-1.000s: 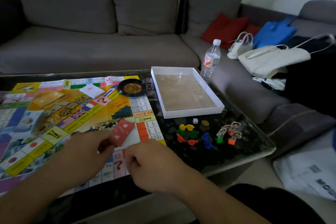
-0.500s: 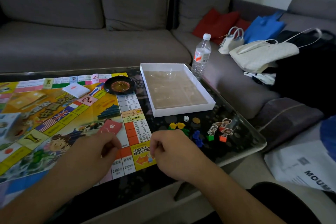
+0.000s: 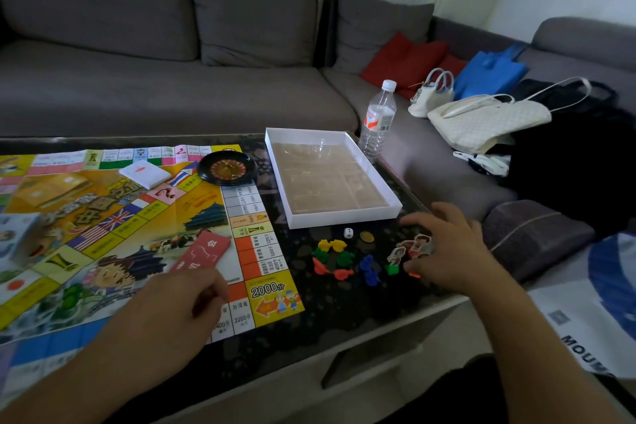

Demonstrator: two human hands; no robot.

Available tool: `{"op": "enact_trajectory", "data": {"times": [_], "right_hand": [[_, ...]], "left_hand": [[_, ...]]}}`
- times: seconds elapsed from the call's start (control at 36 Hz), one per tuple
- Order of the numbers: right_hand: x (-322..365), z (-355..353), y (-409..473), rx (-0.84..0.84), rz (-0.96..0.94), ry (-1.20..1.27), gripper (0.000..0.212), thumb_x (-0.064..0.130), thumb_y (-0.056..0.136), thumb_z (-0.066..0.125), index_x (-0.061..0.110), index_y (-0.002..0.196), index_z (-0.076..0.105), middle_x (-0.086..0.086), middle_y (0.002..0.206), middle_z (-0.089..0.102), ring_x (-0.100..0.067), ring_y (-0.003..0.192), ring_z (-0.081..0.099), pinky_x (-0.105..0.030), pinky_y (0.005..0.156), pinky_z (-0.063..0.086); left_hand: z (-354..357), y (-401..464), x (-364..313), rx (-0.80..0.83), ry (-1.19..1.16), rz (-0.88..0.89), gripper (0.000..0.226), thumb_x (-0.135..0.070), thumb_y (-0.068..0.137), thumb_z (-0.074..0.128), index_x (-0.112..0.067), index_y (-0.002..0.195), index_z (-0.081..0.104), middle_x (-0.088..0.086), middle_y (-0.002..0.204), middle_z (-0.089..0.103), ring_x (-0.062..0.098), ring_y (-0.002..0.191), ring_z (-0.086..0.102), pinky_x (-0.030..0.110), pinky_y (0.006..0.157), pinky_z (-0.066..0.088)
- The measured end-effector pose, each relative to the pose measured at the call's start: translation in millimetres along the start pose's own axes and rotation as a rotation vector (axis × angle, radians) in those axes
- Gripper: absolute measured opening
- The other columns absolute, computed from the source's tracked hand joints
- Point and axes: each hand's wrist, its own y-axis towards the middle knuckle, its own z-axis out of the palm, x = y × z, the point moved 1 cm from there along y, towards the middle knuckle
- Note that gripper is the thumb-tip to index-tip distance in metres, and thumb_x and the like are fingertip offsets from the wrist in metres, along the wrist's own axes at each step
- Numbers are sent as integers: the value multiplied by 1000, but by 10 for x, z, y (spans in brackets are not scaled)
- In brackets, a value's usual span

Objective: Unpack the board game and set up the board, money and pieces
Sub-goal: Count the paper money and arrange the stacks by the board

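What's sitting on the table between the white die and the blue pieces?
In the head view, the stretch between the white die and blue pieces is bare dark table.

Home living room: grey sofa [image 3: 172, 79], coffee table [image 3: 344, 303].

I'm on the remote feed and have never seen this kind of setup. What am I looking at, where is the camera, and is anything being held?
There is no machine here: these are a person's two bare hands, filmed by one wide-angle camera worn on the head, looking forward and down. A dark table stands in front of a grey sofa. On it lies the unfolded game board, with a small roulette wheel and a white card stack. Beside it are an empty white box tray, a die, coloured pieces and a water bottle. The left hand pinches red cards. The right hand, fingers spread, reaches over the little figure pawns; whether it grips one cannot be told.
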Motion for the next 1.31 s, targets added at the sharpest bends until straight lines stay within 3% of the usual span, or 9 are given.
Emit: {"op": "enact_trajectory", "data": {"times": [0.08, 0.14, 0.28, 0.42, 0.56, 0.81, 1.06, 1.19, 1.31], "right_hand": [[-144, 131, 70, 197, 6, 136, 90, 50, 61, 96, 58, 139, 51, 6, 163, 17, -30, 150, 31, -49, 122, 35], [-175, 229, 129, 205, -44, 184, 82, 48, 62, 97, 58, 133, 56, 2, 153, 37, -23, 137, 47, -43, 116, 44], [-130, 267, 165, 117, -124, 238, 28, 38, 79, 90, 49, 96, 72, 19, 104, 68, 2, 94, 63, -24, 83, 49], [-86, 273, 126, 68, -105, 248, 14, 28, 94, 77, 38, 84, 75, 11, 87, 72, -4, 84, 64, -28, 74, 47], [-118, 276, 130, -67, -75, 274, 27, 25, 93, 78, 32, 69, 68, 6, 68, 66, -8, 69, 62, -27, 62, 42], [286, 12, -24, -262, -169, 412, 19, 27, 93, 77, 29, 74, 74, 9, 73, 71, -6, 74, 65, -30, 71, 50], [1492, -7, -362, 86, -470, 498, 17, 32, 96, 73, 27, 79, 74, 17, 85, 69, -2, 81, 64, -15, 68, 45], [2012, 163, -567, 281, -643, 539, 14, 28, 97, 72, 36, 87, 75, 18, 89, 70, -4, 85, 65, -23, 73, 50], [2310, 284, -634, 385, -678, 559, 22, 28, 97, 72, 39, 115, 64, 16, 112, 70, -2, 101, 66, -32, 90, 58]], "left_hand": [[-23, -6, -13, -2, 3, 3, 17, -28, 101, 61, -42, 91, 62, -26, 92, 64, -3, 84, 63, 8, 61, 46], [-35, -19, -33, 7, 17, 8, 17, -28, 102, 59, -42, 93, 61, -25, 92, 63, -3, 85, 62, 6, 62, 45], [-44, -27, -53, 21, 20, 6, 16, -29, 103, 59, -42, 94, 60, -25, 96, 63, -4, 86, 61, 6, 61, 45], [-48, -33, -53, 31, 5, 5, 17, -29, 103, 60, -43, 94, 60, -23, 96, 64, -3, 87, 62, 5, 63, 46], [-70, -40, -42, 14, -12, -10, 17, -29, 101, 63, -43, 91, 63, -26, 90, 65, -9, 83, 62, 7, 63, 45], [-178, -80, -47, -55, -101, 12, 19, -23, 101, 64, -38, 90, 67, -22, 81, 67, -19, 88, 59, 7, 70, 46], [-211, -90, -31, -48, -363, -19, 34, -28, 92, 77, -46, 115, 59, -27, 114, 64, -12, 103, 61, 20, 82, 58], [-257, -114, -87, 131, -884, -115, 68, -15, 78, 91, -57, 123, 61, -21, 130, 67, 5, 111, 71, 37, 97, 60], [-284, -149, -108, 247, -1378, -174, 61, 23, 84, 64, -15, 132, 65, 16, 126, 73, 34, 118, 70, 51, 103, 56]]}}
